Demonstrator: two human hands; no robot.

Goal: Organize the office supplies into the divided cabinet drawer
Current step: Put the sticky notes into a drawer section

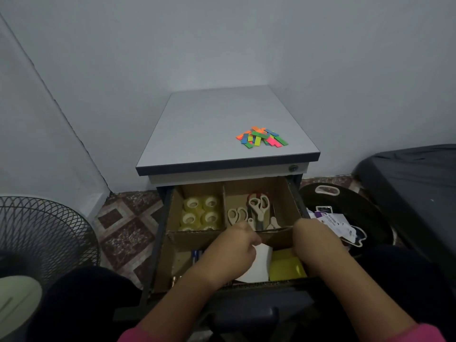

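Both hands reach into the open divided drawer.

The left hand curls its fingers on a white pad in the near compartment at 6 o'clock; the right hand dips behind the divider, so I cannot tell its grip. Tape rolls fill the 11 o'clock compartment, scissors the 1 o'clock one. Yellow notes lie beside the pad. Coloured strips sit on the cabinet top.

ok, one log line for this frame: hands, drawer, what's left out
left hand: on white paper | right hand: in drawer, grip hidden | tape rolls, scissors: sorted | coloured tabs: on cabinet top
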